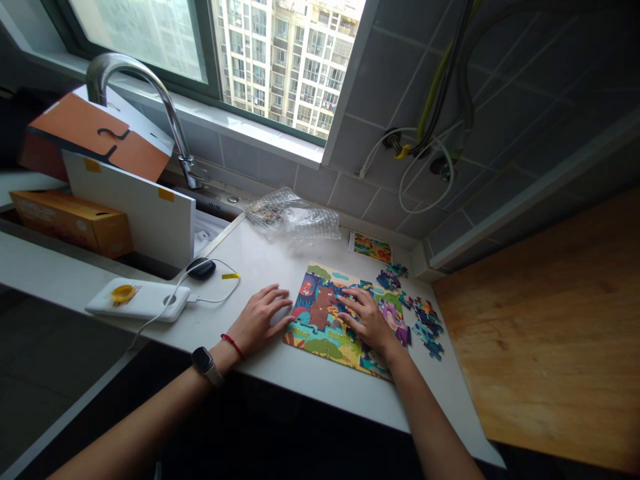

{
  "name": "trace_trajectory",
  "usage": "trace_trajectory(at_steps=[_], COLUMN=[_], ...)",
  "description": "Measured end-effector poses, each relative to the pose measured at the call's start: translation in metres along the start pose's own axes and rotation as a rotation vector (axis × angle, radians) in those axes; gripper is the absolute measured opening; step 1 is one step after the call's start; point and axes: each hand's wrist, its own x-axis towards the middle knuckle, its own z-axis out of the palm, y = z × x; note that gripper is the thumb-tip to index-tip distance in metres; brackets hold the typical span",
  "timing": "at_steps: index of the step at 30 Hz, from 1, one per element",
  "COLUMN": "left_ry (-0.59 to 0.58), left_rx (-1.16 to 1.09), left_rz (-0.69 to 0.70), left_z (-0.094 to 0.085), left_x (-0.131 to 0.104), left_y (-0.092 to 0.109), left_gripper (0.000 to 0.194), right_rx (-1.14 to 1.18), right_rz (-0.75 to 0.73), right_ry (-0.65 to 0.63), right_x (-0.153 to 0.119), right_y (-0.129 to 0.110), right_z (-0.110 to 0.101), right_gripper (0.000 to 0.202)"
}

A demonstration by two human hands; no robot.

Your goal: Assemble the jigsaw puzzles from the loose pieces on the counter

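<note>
A colourful jigsaw puzzle (320,343), partly put together, lies flat on the white counter, with a brown animal figure in its left half. My left hand (263,315) rests on the counter at the puzzle's left edge, fingers spread, thumb close to the border. Over the middle of the puzzle is my right hand (367,320), its fingers stretched apart and touching or just above the pieces. No piece shows in its grip. Loose puzzle pieces (427,320) are heaped right of the puzzle, and more loose pieces (390,277) lie behind them.
A small picture card (370,247) and crinkled clear plastic bags (295,217) lie at the back. On the left are a white power bank (140,300) with a cable, a black mouse-like object (201,269), boxes (75,223) over the sink and a tap (173,113).
</note>
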Motion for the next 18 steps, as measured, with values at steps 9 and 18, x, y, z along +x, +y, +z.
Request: trace_trajectory(at_steps=[9, 18], left_ry=[0.069, 0.059], left_rx=[-0.047, -0.236], left_rz=[0.04, 0.112], left_z=[-0.002, -0.004], left_x=[0.0, 0.03], left_y=[0.001, -0.001], left_gripper=[0.025, 0.026], right_rx=[-0.071, -0.276], right_rz=[0.352, 0.699], right_ry=[0.305, 0.07], right_x=[-0.04, -0.072], right_y=[0.03, 0.048], right_z=[-0.057, -0.108], right_gripper=[0.033, 0.031])
